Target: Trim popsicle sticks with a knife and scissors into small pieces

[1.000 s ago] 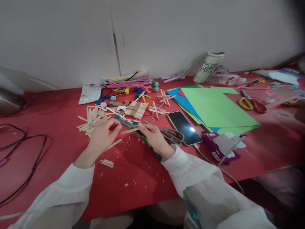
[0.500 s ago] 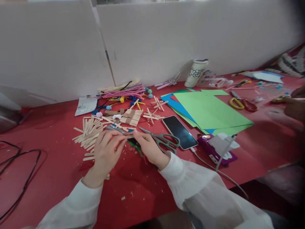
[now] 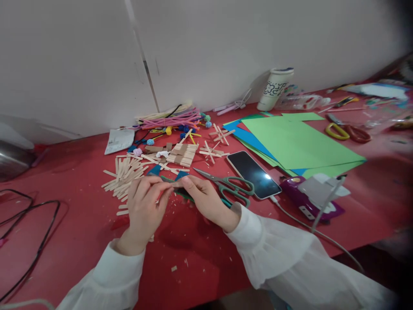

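The left hand [image 3: 144,207] has reached the wooden stick [image 3: 177,184]; it now apparently pinches one end.

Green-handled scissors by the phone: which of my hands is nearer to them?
Right. Your right hand is close beside the scissors, on your side of them; your left hand is farther off to the left.

Red table [image 3: 87,206] here, grey-green scissors [image 3: 219,180] lying at the hub, dark-screened phone [image 3: 253,174] just beside them! Loose wooden sticks [image 3: 125,174] heap at nine o'clock, pink pipe cleaners [image 3: 171,121] bunch at eleven, a pale cup [image 3: 274,89] stands at one, green and blue paper [image 3: 303,144] spreads at two.
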